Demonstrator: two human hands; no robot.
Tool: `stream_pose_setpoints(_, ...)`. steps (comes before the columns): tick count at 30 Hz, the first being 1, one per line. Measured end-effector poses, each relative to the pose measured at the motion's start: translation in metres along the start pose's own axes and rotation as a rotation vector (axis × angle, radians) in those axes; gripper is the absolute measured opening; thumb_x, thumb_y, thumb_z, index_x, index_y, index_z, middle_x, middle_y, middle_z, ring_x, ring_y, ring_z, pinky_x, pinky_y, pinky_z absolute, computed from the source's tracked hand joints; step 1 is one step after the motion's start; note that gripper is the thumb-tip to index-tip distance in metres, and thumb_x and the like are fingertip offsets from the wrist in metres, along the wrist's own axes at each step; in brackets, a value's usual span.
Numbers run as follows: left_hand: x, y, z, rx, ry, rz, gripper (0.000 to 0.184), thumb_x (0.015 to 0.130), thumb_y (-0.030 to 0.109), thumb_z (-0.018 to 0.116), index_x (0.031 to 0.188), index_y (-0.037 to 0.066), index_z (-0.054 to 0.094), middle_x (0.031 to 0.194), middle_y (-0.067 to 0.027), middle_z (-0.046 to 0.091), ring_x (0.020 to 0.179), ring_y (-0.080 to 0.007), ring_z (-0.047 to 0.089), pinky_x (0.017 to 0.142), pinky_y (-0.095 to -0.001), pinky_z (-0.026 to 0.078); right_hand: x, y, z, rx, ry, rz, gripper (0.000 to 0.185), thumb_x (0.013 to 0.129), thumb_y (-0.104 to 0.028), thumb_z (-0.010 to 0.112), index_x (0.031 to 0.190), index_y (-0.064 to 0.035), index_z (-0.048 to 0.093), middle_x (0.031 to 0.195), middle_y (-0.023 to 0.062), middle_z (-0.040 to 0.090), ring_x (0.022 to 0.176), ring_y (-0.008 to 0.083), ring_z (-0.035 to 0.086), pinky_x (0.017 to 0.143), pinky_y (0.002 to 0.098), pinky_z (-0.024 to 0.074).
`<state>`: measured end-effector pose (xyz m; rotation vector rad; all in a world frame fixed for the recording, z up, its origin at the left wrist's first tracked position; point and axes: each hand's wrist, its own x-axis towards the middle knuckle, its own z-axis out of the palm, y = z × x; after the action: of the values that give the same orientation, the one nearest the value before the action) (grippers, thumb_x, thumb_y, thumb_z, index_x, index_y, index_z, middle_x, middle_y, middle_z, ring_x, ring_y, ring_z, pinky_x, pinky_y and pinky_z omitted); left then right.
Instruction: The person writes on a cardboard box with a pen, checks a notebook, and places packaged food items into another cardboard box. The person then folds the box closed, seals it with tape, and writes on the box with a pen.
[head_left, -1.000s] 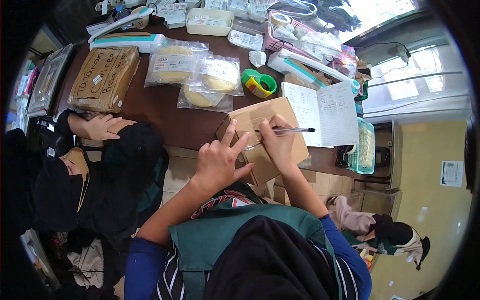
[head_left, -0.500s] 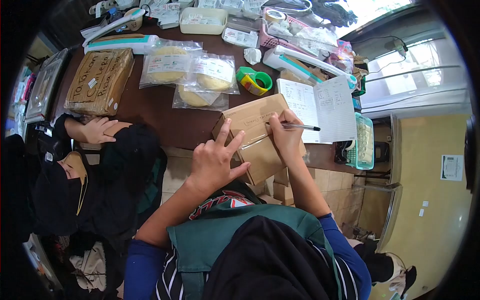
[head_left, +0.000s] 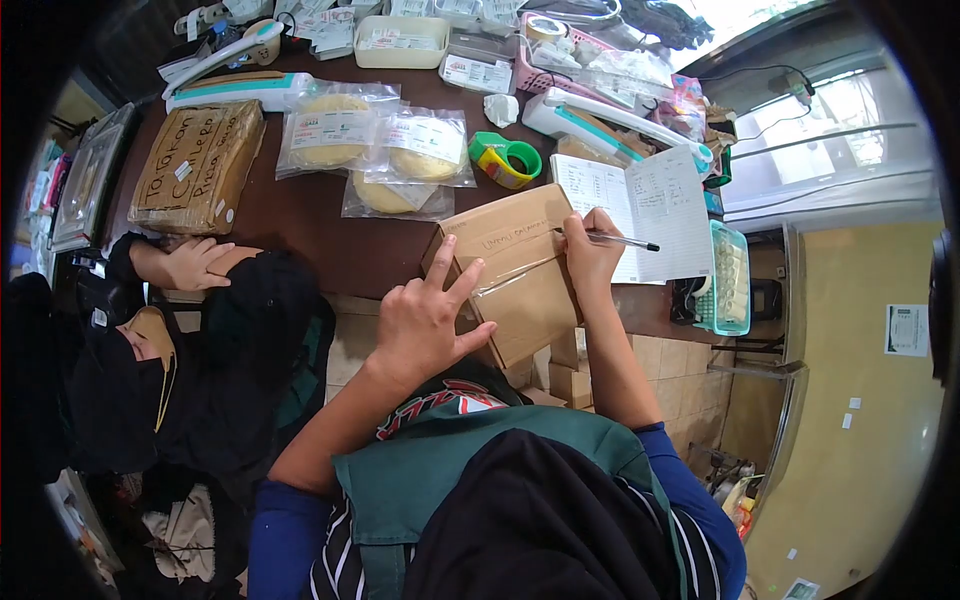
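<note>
A brown cardboard box point(head_left: 530, 300) lies tilted at the table's front edge, with handwriting along its upper face and a strip of clear tape across it. My left hand point(head_left: 425, 315) rests on the box's left side, fingers spread. In my right hand point(head_left: 594, 255) a pen point(head_left: 632, 241) is pinched, its tip at the end of the handwriting near the box's right edge. Just beyond that hand, an open notebook point(head_left: 680, 225) shows handwritten pages. A green and yellow tape dispenser point(head_left: 506, 160) stands behind the box.
Bagged round flat breads point(head_left: 425, 150) lie behind the box. A taped, lettered carton point(head_left: 195, 165) is at left, near a co-worker's hand point(head_left: 198, 263). Two white and teal sealers point(head_left: 240, 92) point(head_left: 600, 130) flank a plastic tub point(head_left: 402, 42). A teal basket point(head_left: 732, 280) is at right.
My right hand has moved right across the box with the pen, and more writing shows behind it. My left hand stays on the box.
</note>
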<state>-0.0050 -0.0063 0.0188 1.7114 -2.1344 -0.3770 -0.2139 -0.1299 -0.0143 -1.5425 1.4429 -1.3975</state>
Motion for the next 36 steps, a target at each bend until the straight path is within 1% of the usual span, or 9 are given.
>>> stream_pose_setpoints(11, 0.0, 0.0, 0.0, 0.012, 0.002, -0.002, 0.063, 0.07, 0.05, 0.067, 0.123, 0.02, 0.051, 0.136, -0.0149, 0.037, 0.073, -0.0255, 0.064, 0.067, -0.0351, 0.053, 0.0, -0.002, -0.002, -0.082, -0.008, -0.088, 0.035, 0.079, 0.0, 0.058, 0.054, -0.0082, 0.035, 0.05, -0.0013, 0.042, 0.043, 0.0052, 0.042, 0.041, 0.0211, 0.0365)
stream_pose_setpoints(13, -0.001, 0.0, 0.0, 0.011, 0.004, 0.001, 0.063, 0.07, 0.05, 0.067, 0.123, 0.02, 0.051, 0.136, -0.0149, 0.038, 0.073, -0.0255, 0.064, 0.067, -0.0351, 0.052, -0.002, -0.004, -0.001, 0.071, 0.05, 0.054, 0.034, 0.079, 0.0, 0.058, 0.054, -0.008, 0.036, 0.05, -0.0005, 0.043, 0.042, 0.0066, 0.044, 0.04, 0.0214, 0.037)
stream_pose_setpoints(16, -0.001, -0.001, 0.0, 0.009, 0.016, 0.01, 0.062, 0.07, 0.049, 0.067, 0.123, 0.02, 0.051, 0.135, -0.0151, 0.038, 0.073, -0.0255, 0.064, 0.067, -0.0353, 0.052, -0.009, -0.023, 0.004, 0.134, 0.047, 0.059, 0.032, 0.079, 0.0, 0.058, 0.055, -0.0054, 0.037, 0.048, 0.0009, 0.044, 0.043, 0.0054, 0.041, 0.041, 0.022, 0.0338)
stream_pose_setpoints(19, -0.002, -0.001, 0.002, 0.002, 0.023, 0.011, 0.062, 0.07, 0.048, 0.067, 0.123, 0.019, 0.052, 0.135, -0.0153, 0.038, 0.072, -0.0254, 0.063, 0.066, -0.0355, 0.052, -0.032, -0.045, 0.021, 0.2, -0.105, 0.158, 0.031, 0.08, 0.0, 0.057, 0.056, -0.0049, 0.038, 0.05, 0.0012, 0.045, 0.044, 0.0062, 0.043, 0.041, 0.0223, 0.0333)
stream_pose_setpoints(22, -0.002, -0.001, 0.002, -0.009, 0.032, 0.011, 0.062, 0.07, 0.047, 0.068, 0.123, 0.019, 0.052, 0.134, -0.0155, 0.039, 0.072, -0.0253, 0.063, 0.066, -0.0356, 0.052, -0.048, -0.039, 0.039, 0.167, -0.226, 0.102, 0.03, 0.08, 0.0, 0.058, 0.057, -0.0043, 0.039, 0.052, 0.0021, 0.046, 0.047, 0.0067, 0.044, 0.043, 0.0233, 0.0342)
stream_pose_setpoints(23, -0.002, -0.001, 0.002, -0.019, 0.036, 0.014, 0.063, 0.069, 0.046, 0.069, 0.123, 0.018, 0.052, 0.134, -0.0157, 0.04, 0.072, -0.0254, 0.063, 0.066, -0.0357, 0.051, -0.05, -0.041, 0.041, 0.16, -0.243, 0.156, 0.029, 0.079, 0.001, 0.058, 0.058, -0.003, 0.039, 0.054, 0.004, 0.046, 0.048, 0.0086, 0.044, 0.046, 0.0256, 0.0344)
stream_pose_setpoints(27, -0.003, -0.003, 0.005, -0.045, 0.041, 0.011, 0.063, 0.068, 0.045, 0.07, 0.123, 0.018, 0.052, 0.134, -0.0156, 0.04, 0.072, -0.0253, 0.063, 0.067, -0.0357, 0.051, -0.049, -0.031, 0.042, 0.103, -0.249, 0.042, 0.029, 0.078, 0.002, 0.058, 0.057, -0.002, 0.038, 0.053, 0.0051, 0.045, 0.048, 0.0108, 0.042, 0.047, 0.0277, 0.034)
stream_pose_setpoints(29, -0.003, -0.003, 0.006, -0.042, 0.049, 0.012, 0.064, 0.068, 0.045, 0.07, 0.123, 0.018, 0.052, 0.134, -0.0155, 0.04, 0.073, -0.0252, 0.063, 0.067, -0.0356, 0.051, -0.047, -0.032, 0.043, -0.021, -0.244, -0.086, 0.028, 0.078, 0.002, 0.058, 0.057, -0.0011, 0.038, 0.053, 0.0061, 0.044, 0.048, 0.0121, 0.04, 0.046, 0.0287, 0.0327)
stream_pose_setpoints(36, -0.004, -0.003, 0.007, -0.055, 0.04, 0.011, 0.064, 0.068, 0.045, 0.07, 0.124, 0.018, 0.052, 0.133, -0.0151, 0.04, 0.074, -0.0251, 0.063, 0.068, -0.0356, 0.051, -0.051, -0.03, 0.044, 0.08, -0.239, 0.026, 0.028, 0.076, 0.002, 0.059, 0.058, -0.0007, 0.038, 0.054, 0.0071, 0.043, 0.049, 0.0129, 0.039, 0.046, 0.0295, 0.032)
